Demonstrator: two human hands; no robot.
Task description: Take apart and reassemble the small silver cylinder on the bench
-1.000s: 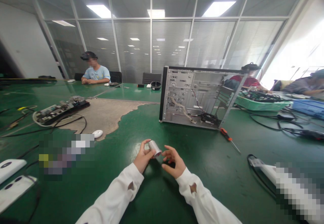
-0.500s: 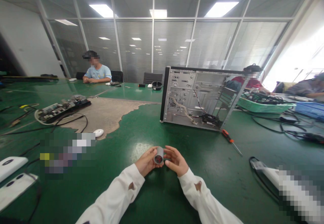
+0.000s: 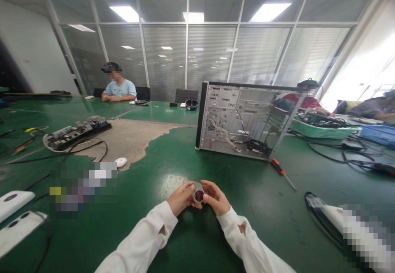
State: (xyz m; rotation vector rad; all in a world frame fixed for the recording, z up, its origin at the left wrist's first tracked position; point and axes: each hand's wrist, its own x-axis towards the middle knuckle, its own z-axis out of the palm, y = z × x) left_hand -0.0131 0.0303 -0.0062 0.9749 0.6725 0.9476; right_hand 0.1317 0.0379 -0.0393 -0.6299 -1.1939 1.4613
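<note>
A small grey cylinder (image 3: 199,193) with dark and red parts inside its open end is held above the green table (image 3: 173,158). My left hand (image 3: 182,198) is closed around its left side. On the right side, my right hand (image 3: 216,198) grips it, with the thumb near the open end and the fingers behind. Beyond my hands an open metal computer case (image 3: 237,121) stands on the table, with wires and a black fan inside. A screwdriver (image 3: 283,174) with a red and black handle lies at the case's right corner.
To the left lie an opened electronic device (image 3: 77,133), cables and white devices (image 3: 15,201). A green basket (image 3: 327,130) of cables and a blue basket (image 3: 378,134) stand at the right. A white power strip (image 3: 336,215) lies front right. People sit around the table.
My right hand has closed onto the cylinder, where its fingers were apart before. The cylinder has moved slightly right and turned a little, and my left hand has shifted with it.
</note>
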